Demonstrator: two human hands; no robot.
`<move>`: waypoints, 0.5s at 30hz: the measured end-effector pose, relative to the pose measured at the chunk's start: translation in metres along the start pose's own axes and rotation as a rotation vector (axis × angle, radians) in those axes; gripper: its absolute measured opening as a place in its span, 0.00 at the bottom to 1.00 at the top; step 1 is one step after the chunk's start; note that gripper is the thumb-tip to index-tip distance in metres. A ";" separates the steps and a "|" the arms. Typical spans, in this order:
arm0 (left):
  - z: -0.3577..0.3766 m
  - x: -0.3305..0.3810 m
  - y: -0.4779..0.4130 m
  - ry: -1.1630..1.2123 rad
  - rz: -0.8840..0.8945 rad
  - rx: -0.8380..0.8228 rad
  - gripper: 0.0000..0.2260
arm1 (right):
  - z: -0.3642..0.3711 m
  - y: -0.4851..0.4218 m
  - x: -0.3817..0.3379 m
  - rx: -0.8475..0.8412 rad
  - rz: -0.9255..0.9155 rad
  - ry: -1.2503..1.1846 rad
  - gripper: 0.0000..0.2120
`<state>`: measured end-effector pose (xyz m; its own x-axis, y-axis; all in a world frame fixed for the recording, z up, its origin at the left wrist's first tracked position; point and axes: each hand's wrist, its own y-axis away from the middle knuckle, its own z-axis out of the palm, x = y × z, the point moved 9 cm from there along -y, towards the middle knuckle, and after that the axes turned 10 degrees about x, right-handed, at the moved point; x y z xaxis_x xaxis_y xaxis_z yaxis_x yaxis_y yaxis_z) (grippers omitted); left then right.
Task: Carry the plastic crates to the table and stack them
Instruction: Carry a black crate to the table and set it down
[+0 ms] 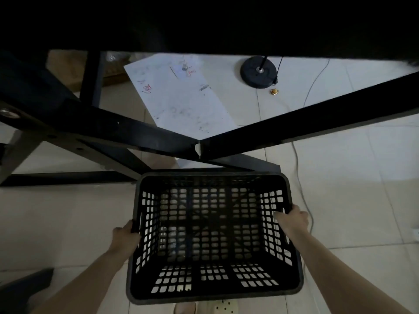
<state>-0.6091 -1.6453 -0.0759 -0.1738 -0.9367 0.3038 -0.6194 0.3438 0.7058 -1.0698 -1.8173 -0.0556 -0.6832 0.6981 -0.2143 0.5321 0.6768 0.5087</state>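
A black plastic crate (213,295) with perforated walls and floor is held in front of me, above the tiled floor, its open top facing up and nothing inside. My left hand (124,236) grips the rim of its left side. My right hand (292,219) grips the rim of its right side, fingers curled over the edge into the crate. The crate's far edge sits just below the corner of the black table frame (294,123). The table top is a dark band across the upper part of the view.
Black frame bars (113,130) meet in a corner right ahead of the crate. Beyond them lie a large white sheet (181,100), a round black stand base (258,72), a small gold object (274,91) and a thin cable (299,177). A dark object (25,288) sits bottom left.
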 end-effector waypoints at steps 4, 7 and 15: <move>0.003 0.005 0.004 0.059 0.056 0.030 0.15 | 0.004 0.002 0.001 0.005 -0.013 -0.051 0.26; 0.005 0.013 0.004 0.157 0.042 0.005 0.17 | -0.001 0.003 -0.006 -0.012 -0.015 -0.122 0.23; 0.020 0.011 0.008 0.249 -0.106 -0.067 0.19 | -0.006 0.003 -0.008 -0.158 -0.015 -0.162 0.32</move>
<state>-0.6308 -1.6546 -0.0797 0.0877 -0.9257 0.3680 -0.5705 0.2561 0.7804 -1.0654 -1.8224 -0.0476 -0.5946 0.7252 -0.3472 0.4286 0.6513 0.6262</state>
